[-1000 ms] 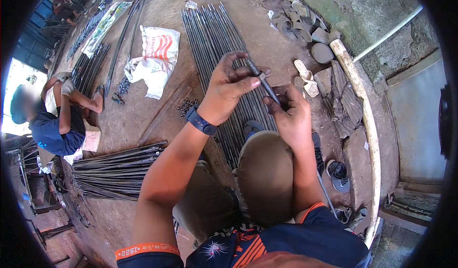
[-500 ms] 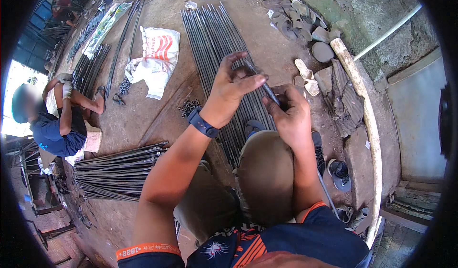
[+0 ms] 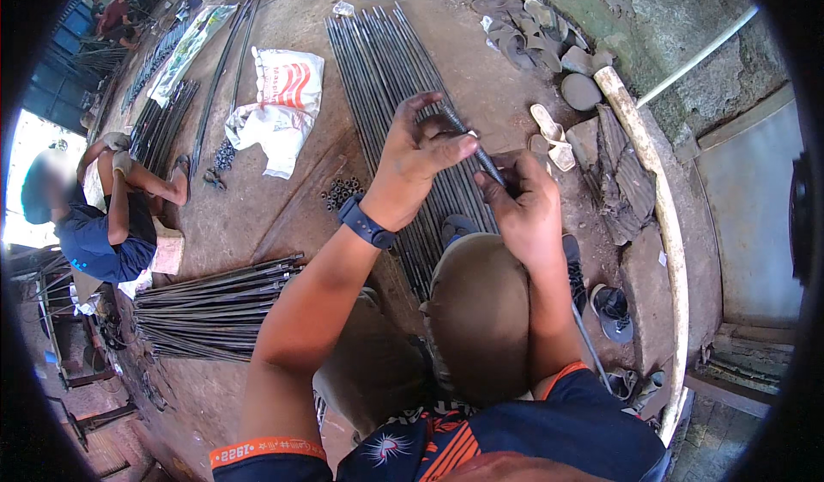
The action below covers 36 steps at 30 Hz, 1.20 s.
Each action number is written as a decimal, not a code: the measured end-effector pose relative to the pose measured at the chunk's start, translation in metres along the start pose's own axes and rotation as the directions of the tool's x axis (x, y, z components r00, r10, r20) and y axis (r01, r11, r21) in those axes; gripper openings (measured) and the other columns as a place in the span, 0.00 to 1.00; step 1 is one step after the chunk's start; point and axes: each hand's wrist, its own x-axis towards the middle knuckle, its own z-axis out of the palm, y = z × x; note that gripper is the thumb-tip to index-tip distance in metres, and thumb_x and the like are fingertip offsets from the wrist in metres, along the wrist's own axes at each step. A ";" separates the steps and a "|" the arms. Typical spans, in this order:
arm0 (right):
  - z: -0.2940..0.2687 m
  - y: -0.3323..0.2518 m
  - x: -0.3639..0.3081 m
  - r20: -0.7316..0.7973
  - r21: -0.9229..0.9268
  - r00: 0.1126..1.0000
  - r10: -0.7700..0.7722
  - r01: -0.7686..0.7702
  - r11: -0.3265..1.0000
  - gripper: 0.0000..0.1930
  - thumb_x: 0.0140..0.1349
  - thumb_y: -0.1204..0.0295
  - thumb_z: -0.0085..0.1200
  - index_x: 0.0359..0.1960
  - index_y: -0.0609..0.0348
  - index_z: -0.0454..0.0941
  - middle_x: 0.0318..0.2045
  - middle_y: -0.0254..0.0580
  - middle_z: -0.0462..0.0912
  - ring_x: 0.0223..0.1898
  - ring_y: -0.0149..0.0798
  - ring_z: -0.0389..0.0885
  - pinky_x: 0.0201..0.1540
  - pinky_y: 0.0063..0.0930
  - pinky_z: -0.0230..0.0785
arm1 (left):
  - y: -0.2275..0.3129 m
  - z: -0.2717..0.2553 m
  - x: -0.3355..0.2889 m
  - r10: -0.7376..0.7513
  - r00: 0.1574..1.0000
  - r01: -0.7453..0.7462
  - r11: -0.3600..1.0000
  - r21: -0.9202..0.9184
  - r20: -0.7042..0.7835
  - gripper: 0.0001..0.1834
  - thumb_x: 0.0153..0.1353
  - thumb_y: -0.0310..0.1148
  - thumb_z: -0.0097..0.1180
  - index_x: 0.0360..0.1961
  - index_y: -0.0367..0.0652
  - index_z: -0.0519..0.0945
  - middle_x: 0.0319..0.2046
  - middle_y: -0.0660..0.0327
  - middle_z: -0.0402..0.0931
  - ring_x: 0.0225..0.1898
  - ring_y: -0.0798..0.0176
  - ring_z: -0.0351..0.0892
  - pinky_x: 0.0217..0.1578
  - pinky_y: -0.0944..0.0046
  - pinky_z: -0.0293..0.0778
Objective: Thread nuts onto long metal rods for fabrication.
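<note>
My left hand, with a dark watch on the wrist, pinches the upper end of a thin dark metal rod. My right hand grips the same rod lower down, above my bent knee. The rod slants from upper left to lower right and runs down past my right forearm. Beneath both hands a long bundle of similar dark rods lies on the concrete floor.
A small pile of dark nuts and a white sack lie left of the bundle. Another rod stack lies at lower left. A person in blue squats at far left. Sandals, stones and a pale pipe sit right.
My left fingers have shifted slightly on the rod's upper end; both hands stay on the rod in about the same place.
</note>
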 end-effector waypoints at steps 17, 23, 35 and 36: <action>0.001 0.007 -0.001 -0.007 0.045 1.000 0.021 -0.020 0.999 0.08 0.53 0.78 0.61 0.32 0.64 0.74 0.23 0.50 0.79 0.23 0.40 0.79 0.28 0.31 0.69 | -0.004 -0.004 0.001 -0.001 0.999 0.004 0.997 -0.079 0.035 0.37 0.54 0.22 0.60 0.61 0.35 0.54 0.40 0.54 0.76 0.48 0.58 0.77 0.55 0.58 0.68; -0.001 0.001 -0.001 0.001 0.014 0.997 0.071 -0.071 0.997 0.08 0.53 0.79 0.60 0.32 0.64 0.73 0.23 0.50 0.79 0.24 0.41 0.80 0.28 0.31 0.70 | 0.001 -0.002 0.002 -0.002 1.000 -0.001 0.991 0.134 0.027 0.37 0.54 0.21 0.60 0.62 0.36 0.53 0.43 0.49 0.76 0.51 0.55 0.75 0.57 0.56 0.66; -0.002 0.004 -0.003 0.037 0.005 0.999 0.035 -0.036 0.999 0.08 0.55 0.81 0.59 0.34 0.65 0.74 0.25 0.40 0.80 0.26 0.26 0.76 0.29 0.22 0.68 | 0.002 -0.006 0.002 -0.016 1.000 0.014 0.992 0.123 0.011 0.38 0.53 0.21 0.60 0.63 0.37 0.54 0.45 0.47 0.76 0.52 0.54 0.75 0.56 0.58 0.67; -0.001 0.003 -0.002 0.021 0.025 0.999 0.037 -0.037 0.999 0.08 0.54 0.79 0.60 0.34 0.65 0.74 0.24 0.45 0.80 0.25 0.33 0.79 0.29 0.26 0.69 | 0.003 -0.007 0.003 -0.020 0.999 0.017 0.997 0.070 0.047 0.38 0.54 0.22 0.59 0.63 0.37 0.53 0.45 0.46 0.76 0.52 0.54 0.75 0.56 0.59 0.67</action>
